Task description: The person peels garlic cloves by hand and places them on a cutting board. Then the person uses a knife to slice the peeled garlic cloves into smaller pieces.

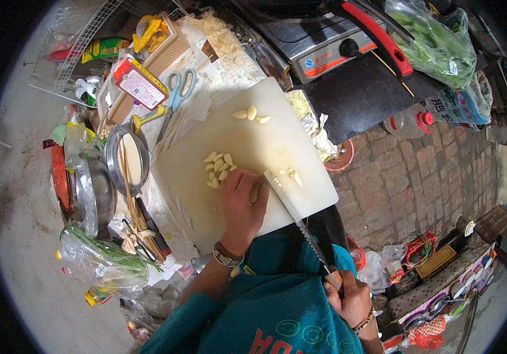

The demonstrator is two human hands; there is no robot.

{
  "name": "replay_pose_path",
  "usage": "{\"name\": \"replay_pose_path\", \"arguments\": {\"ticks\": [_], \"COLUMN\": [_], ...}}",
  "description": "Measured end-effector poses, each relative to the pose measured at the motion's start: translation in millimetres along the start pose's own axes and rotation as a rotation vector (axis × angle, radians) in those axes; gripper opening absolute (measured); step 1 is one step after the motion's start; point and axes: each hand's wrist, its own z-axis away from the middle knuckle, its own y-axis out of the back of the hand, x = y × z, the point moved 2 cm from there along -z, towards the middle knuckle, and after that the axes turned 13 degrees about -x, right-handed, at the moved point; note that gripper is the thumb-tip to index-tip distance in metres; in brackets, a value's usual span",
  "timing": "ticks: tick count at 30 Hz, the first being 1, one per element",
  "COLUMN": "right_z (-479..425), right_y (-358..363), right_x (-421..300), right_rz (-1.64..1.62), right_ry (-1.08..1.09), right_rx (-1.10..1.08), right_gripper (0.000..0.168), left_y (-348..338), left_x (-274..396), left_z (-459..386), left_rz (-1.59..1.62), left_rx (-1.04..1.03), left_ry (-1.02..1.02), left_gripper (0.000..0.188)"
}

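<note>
A white plastic cutting board [200, 128] lies before me. My left hand [243, 201] rests on it with curled fingers beside the blade's tip; whether the fingers pin a garlic clove cannot be seen. My right hand [351, 297] grips the handle of a long knife [295, 214], whose blade slants up across the board's near edge. Left of my left fingertips lies a pile of peeled garlic cloves [219, 164]. Several more whole cloves [251, 113] lie farther up. Small cut garlic bits [282, 172] and a clove [297, 178] are right of the blade.
Blue-handled scissors [178, 93], a yellow-handled peeler [149, 117] and a metal bowl [145, 152] are left of the board. A gas stove [324, 53] with a red-handled pan [377, 35] stands at upper right. Bagged greens [446, 53] lie beyond; a bag of green stalks [98, 252] lies lower left.
</note>
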Motion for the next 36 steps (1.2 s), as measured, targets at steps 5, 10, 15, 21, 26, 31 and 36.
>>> {"name": "replay_pose_path", "arguments": {"ticks": [5, 10, 15, 21, 26, 31, 36], "right_z": [-1.4, -0.3, -2.3, -18.0, -18.0, -13.9, 0.4], "right_y": [2.7, 4.0, 1.8, -5.1, -5.4, -3.9, -4.1], "right_x": [-2.2, -3.1, -7.1, -5.9, -1.5, 3.0, 10.5], "right_rz": [0.011, 0.035, 0.123, 0.217, 0.153, 0.070, 0.047], "right_ry": [-0.034, -0.031, -0.078, -0.043, -0.017, -0.013, -0.057], "right_rx": [-0.042, -0.050, -0.052, 0.016, 0.098, 0.059, 0.053], "right_gripper": [0.035, 0.035, 0.033, 0.032, 0.035, 0.034, 0.034], "left_y": [-0.4, 1.0, -0.5, -0.1, 25.0, 65.7, 68.6], "left_x": [-1.7, -1.5, -7.6, -8.5, -23.4, -49.4, -48.0], "left_z": [-1.0, -2.1, -0.7, -1.1, -6.8, -46.2, -67.6], "left_rz": [0.038, 0.051, 0.043, -0.037, -0.131, -0.237, -0.179], "left_rx": [-0.005, -0.003, -0.045, -0.034, 0.054, -0.014, 0.036], "left_ry": [0.006, 0.003, -0.007, -0.022, 0.038, 0.077, -0.088], "left_gripper": [0.016, 0.016, 0.017, 0.020, 0.016, 0.014, 0.019]}}
